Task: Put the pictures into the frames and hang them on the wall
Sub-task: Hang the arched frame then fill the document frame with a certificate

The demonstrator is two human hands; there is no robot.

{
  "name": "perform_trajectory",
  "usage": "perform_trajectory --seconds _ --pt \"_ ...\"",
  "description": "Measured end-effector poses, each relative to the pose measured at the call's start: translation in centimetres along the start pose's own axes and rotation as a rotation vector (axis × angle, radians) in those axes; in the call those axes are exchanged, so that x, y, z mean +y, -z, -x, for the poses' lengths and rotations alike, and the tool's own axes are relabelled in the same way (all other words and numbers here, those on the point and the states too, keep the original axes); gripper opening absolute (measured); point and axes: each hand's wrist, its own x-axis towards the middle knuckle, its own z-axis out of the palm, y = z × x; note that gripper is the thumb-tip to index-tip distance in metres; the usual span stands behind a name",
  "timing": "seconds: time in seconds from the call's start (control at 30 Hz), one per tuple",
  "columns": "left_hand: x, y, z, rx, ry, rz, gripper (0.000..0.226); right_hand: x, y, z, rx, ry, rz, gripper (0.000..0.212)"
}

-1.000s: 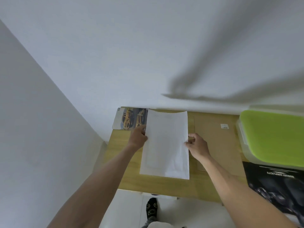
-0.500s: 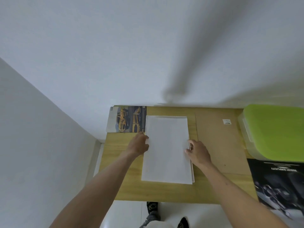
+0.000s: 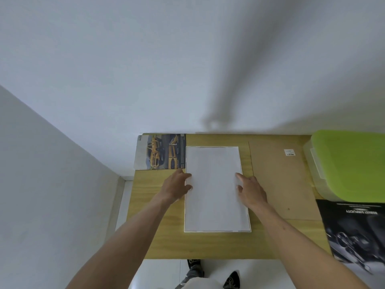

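A white sheet, a picture lying face down (image 3: pixel 214 188), rests flat inside a thin white frame (image 3: pixel 216 231) on the wooden table (image 3: pixel 162 232). My left hand (image 3: pixel 177 187) touches the sheet's left edge with spread fingers. My right hand (image 3: pixel 251 189) presses its right edge, fingers apart. Neither hand grips anything. A picture of a yellow car (image 3: pixel 159 151) lies at the table's far left corner. A brown backing board (image 3: pixel 281 180) lies flat to the right of the frame.
A green-lidded plastic box (image 3: pixel 350 165) stands at the right. A dark poster (image 3: pixel 358 232) hangs over the table's near right edge. White walls rise behind and to the left. My feet show below the table's front edge.
The white sheet was held tilted above the table; it has been lowered flat into the frame. Both hands released their grip and now rest on its edges.
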Motion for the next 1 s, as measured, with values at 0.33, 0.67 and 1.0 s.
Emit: perform_trajectory --seconds 0.33,0.67,1.0 --pt "-0.6 0.2 -0.5 -0.016 -0.010 0.012 0.062 -0.9 -0.4 0.6 0.004 -0.053 -0.030 0.061" --pt "-0.1 0.7 -0.7 -0.006 -0.011 0.001 0.070 -2.0 0.7 -0.6 0.014 -0.094 0.052 0.070" --pt "1.3 1.0 -2.7 -0.093 -0.007 -0.207 0.077 -3.9 4.2 -6.1 -0.153 -0.087 0.139 0.071"
